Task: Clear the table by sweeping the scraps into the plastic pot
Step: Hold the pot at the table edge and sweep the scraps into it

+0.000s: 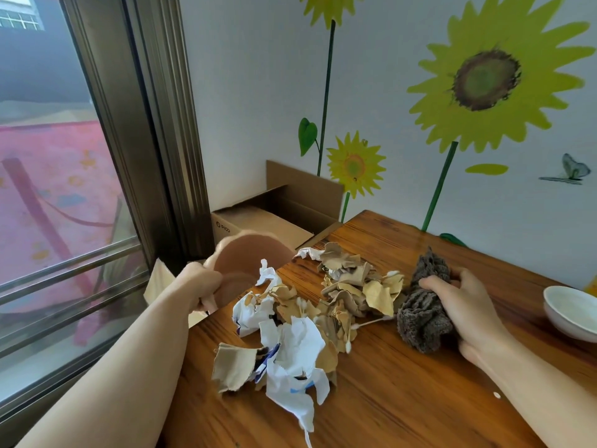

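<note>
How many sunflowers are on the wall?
3. The big sunflower is on the right, the small sunflower sits low in the middle, and the top sunflower is cut off by the picture's edge. A yellow bit at the far right might be another.

Matt plastic pot (240, 270), crumpled paper scraps (290, 324) (white, brown), glossy wood table (403, 399).

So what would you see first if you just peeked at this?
The big messy heap of torn brown and white paper scraps in the middle of the wooden table. Next, the left hand holding a pink plastic pot tipped at the table's left edge, and the right hand gripping a grey cloth just right of the heap. Huge yellow sunflowers brighten the wall behind.
</note>
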`<action>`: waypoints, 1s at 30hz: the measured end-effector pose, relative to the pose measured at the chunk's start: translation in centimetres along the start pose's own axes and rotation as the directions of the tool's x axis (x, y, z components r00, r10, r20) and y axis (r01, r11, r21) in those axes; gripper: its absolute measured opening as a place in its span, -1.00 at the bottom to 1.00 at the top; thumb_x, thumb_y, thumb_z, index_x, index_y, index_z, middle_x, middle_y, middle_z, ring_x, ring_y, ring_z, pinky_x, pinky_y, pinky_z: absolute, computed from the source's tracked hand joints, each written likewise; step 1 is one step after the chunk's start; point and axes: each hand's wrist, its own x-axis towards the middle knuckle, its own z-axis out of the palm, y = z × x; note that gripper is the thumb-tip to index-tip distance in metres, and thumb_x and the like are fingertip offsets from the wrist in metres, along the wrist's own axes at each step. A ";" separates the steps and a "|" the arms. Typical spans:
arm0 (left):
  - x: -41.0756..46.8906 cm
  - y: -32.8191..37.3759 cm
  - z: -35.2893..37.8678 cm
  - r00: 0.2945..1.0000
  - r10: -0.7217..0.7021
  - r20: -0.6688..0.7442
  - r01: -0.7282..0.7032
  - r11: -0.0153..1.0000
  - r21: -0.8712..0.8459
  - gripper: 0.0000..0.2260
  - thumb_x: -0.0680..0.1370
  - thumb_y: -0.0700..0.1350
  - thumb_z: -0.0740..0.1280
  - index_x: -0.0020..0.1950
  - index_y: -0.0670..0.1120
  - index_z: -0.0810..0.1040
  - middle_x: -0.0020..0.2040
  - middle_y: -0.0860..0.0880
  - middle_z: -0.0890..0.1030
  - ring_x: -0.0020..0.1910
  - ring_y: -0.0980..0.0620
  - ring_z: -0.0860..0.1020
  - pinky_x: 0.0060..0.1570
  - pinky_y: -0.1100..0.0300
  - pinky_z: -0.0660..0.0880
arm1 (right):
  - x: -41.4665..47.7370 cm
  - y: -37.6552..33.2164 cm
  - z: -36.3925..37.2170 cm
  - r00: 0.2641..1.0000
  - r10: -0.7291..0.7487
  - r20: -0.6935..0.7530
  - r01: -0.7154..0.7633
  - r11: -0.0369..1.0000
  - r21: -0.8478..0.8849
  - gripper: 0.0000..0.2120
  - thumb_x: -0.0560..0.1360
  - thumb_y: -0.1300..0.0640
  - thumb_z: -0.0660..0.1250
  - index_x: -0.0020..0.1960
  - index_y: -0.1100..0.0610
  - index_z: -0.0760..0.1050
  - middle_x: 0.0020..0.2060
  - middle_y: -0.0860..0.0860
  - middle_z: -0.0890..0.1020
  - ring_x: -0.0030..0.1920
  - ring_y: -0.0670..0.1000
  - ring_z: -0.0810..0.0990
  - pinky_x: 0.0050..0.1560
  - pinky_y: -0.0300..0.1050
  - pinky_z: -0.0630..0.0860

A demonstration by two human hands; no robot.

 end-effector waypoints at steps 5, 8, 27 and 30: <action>-0.1 0.1 0.9 0.999 0.034 0.041 -0.038 0.995 0.093 -0.88 0.58 -0.18 0.32 0.08 -0.16 0.58 -0.06 -0.21 0.68 -0.07 -0.18 0.69 -0.08 0.05 0.66 | 0.0 0.1 -0.1 1.000 -0.005 0.005 0.005 1.000 0.012 -0.68 0.50 0.22 0.49 0.20 0.12 0.49 0.06 0.20 0.67 0.04 0.20 0.69 0.05 0.13 0.62; 0.7 0.0 0.4 0.999 0.040 -0.017 -0.040 0.999 -0.010 -0.78 0.52 -0.28 0.24 0.13 -0.20 0.57 -0.07 -0.27 0.64 -0.17 -0.21 0.62 -0.29 0.08 0.55 | 0.0 0.2 -0.2 1.000 -0.005 0.004 0.005 1.000 0.017 -0.69 0.50 0.23 0.49 0.19 0.11 0.49 0.06 0.20 0.67 0.05 0.21 0.69 0.07 0.15 0.62; 0.7 1.0 0.2 0.999 0.051 0.009 -0.043 0.917 -0.397 -0.75 0.64 0.02 0.36 0.22 -0.11 0.52 0.00 -0.17 0.62 -0.01 -0.17 0.62 -0.01 -0.09 0.63 | 0.4 -0.3 0.2 0.999 0.016 0.038 -0.017 0.999 0.034 -0.70 0.52 0.23 0.48 0.21 0.13 0.51 0.06 0.20 0.68 0.06 0.20 0.69 0.02 0.10 0.61; 0.9 1.3 0.3 0.991 0.104 -0.087 -0.130 0.917 -0.376 -0.74 0.64 0.06 0.33 0.19 -0.10 0.52 -0.03 -0.13 0.62 -0.11 -0.10 0.60 -0.21 0.03 0.56 | 0.6 -0.3 0.7 0.998 0.020 0.052 -0.021 1.000 0.023 -0.72 0.52 0.22 0.47 0.21 0.14 0.55 0.05 0.18 0.70 0.06 0.19 0.70 0.04 0.11 0.62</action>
